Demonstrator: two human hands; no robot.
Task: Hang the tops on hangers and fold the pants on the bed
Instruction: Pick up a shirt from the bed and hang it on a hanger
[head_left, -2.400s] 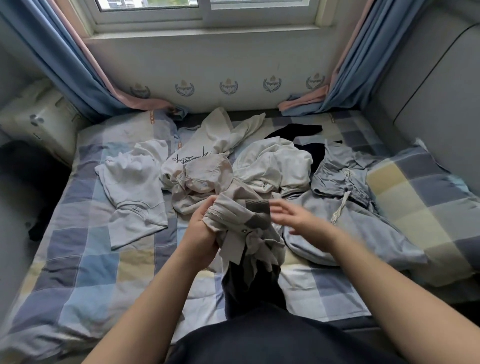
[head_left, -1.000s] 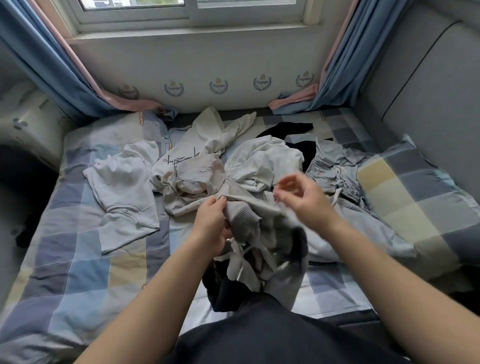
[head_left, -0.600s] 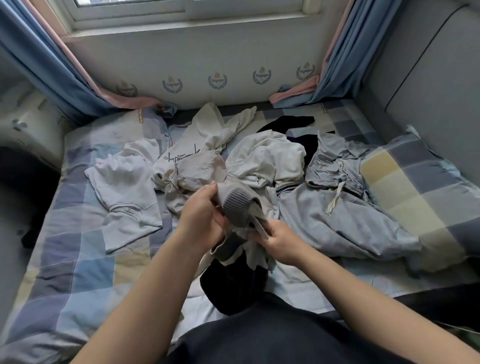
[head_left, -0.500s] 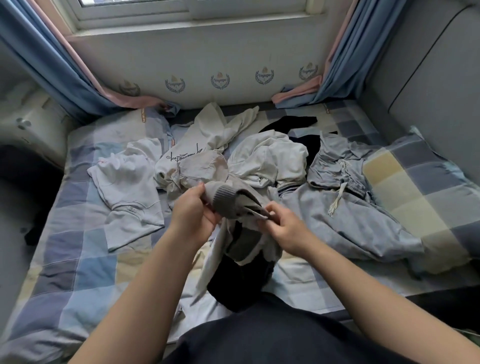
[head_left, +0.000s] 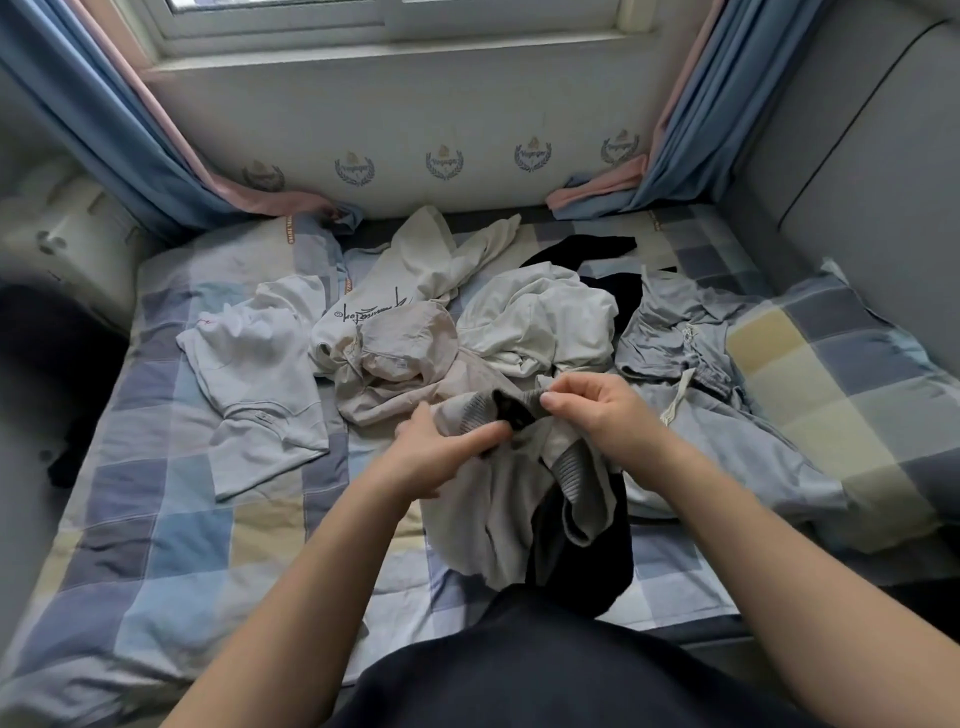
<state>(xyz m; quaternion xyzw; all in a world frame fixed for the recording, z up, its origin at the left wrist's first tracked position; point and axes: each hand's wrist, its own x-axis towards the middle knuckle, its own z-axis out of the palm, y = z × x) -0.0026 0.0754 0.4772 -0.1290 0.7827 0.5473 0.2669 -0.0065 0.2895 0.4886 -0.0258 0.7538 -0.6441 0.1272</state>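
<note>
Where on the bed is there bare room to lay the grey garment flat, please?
The widest bare sheet is near-left, bordered by the white T-shirt and the bed's near edge. A narrower strip lies near-right, between the held grey garment and the pale blue garment. The middle is crowded with cream tops; the checked pillow fills the right.

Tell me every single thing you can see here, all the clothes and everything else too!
sheet: 1, blue checked, under all the clothes
grey garment: 1, grey and black, ribbed cuffs, held up at the near edge
T-shirt: 1, white, left on sheet
lettered top: 1, cream, far middle
beige top: 1, beige, middle of pile
white top: 1, white, right of beige top
black garment: 1, black, behind white top
drawstring garment: 1 or 2, grey-blue, right
pillow: 1, checked, far right
curtains: 2, blue with pink, beside window
window: 1, white frame, top
left hand: grips grey garment
right hand: pinches its cuff
</note>
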